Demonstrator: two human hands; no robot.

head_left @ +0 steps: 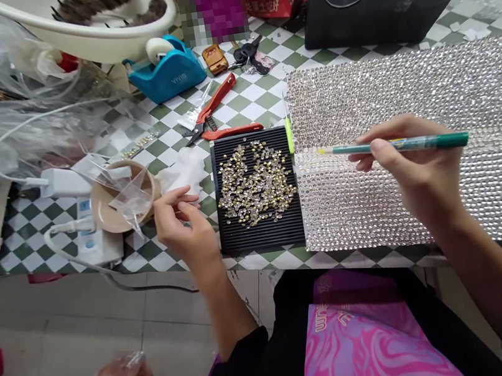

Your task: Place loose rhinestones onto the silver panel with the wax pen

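My right hand (pixel 422 168) grips a slim green pencil (pixel 428 141) with a yellow tip. Its tip points left, over the near-left part of a sheet covered in rows of clear rhinestones (pixel 358 209). Left of the sheet lies a black ribbed tray (pixel 263 239) with many loose gold-backed rhinestones (pixel 256 190) scattered on it. My left hand (pixel 191 228) is beside the tray, fingers loosely bent and apart, with nothing seen in them. Close to its fingertips are a crumpled white tissue (pixel 186 169) and a beige bowl (pixel 102 207) holding clear plastic scraps.
Behind the tray are red-handled pliers (pixel 219 100), a blue tape dispenser (pixel 172 74) and keys (pixel 247 53). A thin yellow-green tool (pixel 289 135) lies between tray and sheet. A black box (pixel 393 3) stands behind the sheet. A cable (pixel 127 287) and power strip (pixel 99 243) sit left.
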